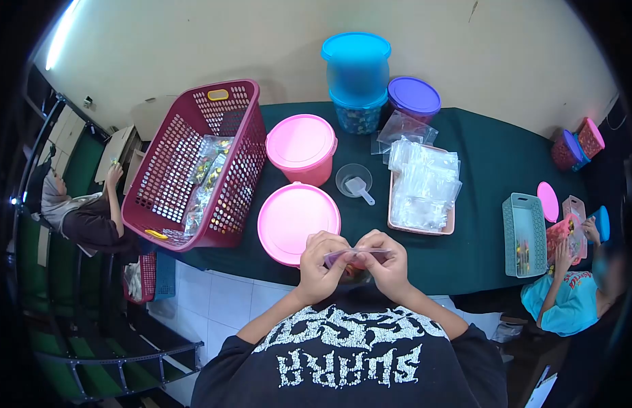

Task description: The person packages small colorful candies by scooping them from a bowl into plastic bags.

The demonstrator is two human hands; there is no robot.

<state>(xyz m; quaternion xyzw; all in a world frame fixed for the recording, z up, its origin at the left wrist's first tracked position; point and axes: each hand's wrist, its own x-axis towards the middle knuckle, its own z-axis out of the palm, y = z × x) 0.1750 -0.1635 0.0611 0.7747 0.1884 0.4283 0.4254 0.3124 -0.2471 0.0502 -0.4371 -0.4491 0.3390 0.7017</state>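
Close to my chest, my left hand and my right hand pinch the top edge of a small clear plastic bag between thumbs and fingers. Something orange and green shows low in the bag, mostly hidden by my hands. Just beyond my left hand stands a round tub with a pink lid. A clear bowl with a white scoop in it lies ahead. To the right of that, a pink tray holds a pile of empty clear bags.
A maroon basket with filled packets stands left, beside another pink-lidded tub. Blue and purple-lidded tubs stand at the back. A person is at far left; another person works right by a green basket.
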